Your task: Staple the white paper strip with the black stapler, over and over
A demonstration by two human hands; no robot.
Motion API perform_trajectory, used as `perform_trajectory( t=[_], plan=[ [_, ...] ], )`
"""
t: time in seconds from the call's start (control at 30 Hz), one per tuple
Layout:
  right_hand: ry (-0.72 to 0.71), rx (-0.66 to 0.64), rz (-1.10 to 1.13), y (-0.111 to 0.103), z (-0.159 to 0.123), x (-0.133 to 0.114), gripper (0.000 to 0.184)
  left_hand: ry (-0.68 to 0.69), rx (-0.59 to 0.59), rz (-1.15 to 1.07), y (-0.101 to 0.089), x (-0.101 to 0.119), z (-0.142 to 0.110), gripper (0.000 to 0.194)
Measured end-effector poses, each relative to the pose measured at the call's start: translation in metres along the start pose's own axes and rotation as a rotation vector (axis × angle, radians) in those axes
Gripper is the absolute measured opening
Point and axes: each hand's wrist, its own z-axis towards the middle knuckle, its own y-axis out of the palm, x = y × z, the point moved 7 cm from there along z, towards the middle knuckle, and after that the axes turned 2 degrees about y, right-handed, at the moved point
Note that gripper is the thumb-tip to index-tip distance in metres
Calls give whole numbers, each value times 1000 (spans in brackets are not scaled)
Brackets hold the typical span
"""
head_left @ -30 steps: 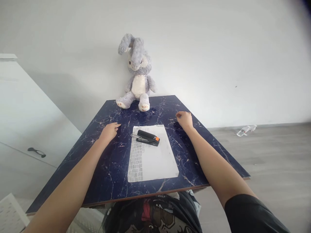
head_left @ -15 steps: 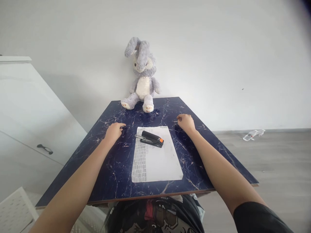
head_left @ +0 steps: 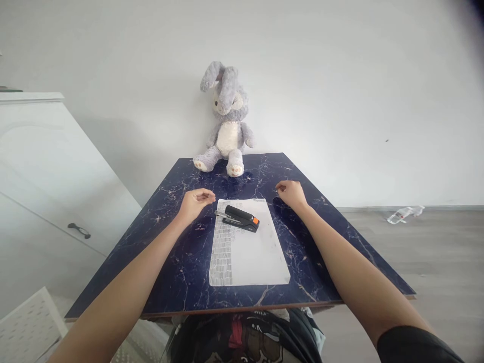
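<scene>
My left hand [head_left: 196,203] hovers by the upper left corner of a sheet of paper [head_left: 259,259]. Its fingers are stretched out, slightly bent and apart from the thumb, with nothing between them. Lying across the upper part of the sheet is a black stapler [head_left: 242,219] with an orange patch on its right end; its metal jaw points left, toward my left hand. Printed or handwritten marks run down the paper's left side. My right hand [head_left: 292,194] rests on the table to the right of the sheet, fingers curled in, no object showing in it.
A grey plush rabbit [head_left: 228,138] sits at the back of the dark blue marbled table [head_left: 181,272], against the wall. A white cabinet [head_left: 45,166] stands left, with a perforated white piece [head_left: 30,322] below it. Clear plastic bottles [head_left: 404,214] lie on the floor at right.
My left hand has moved right, closer to the paper and stapler, and its fingers have opened out. My right hand stays in place. The view has shifted slightly.
</scene>
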Motion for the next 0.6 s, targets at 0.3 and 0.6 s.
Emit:
perform_trajectory(
  t=[0.3, 0.6],
  plan=[
    [-39, -49, 15, 10, -2, -11, 31, 33, -172, 99, 23, 12, -9, 33],
    [-89, -109, 37, 22, -1, -13, 29, 63, -414, 335, 41, 15, -16, 22]
  ],
)
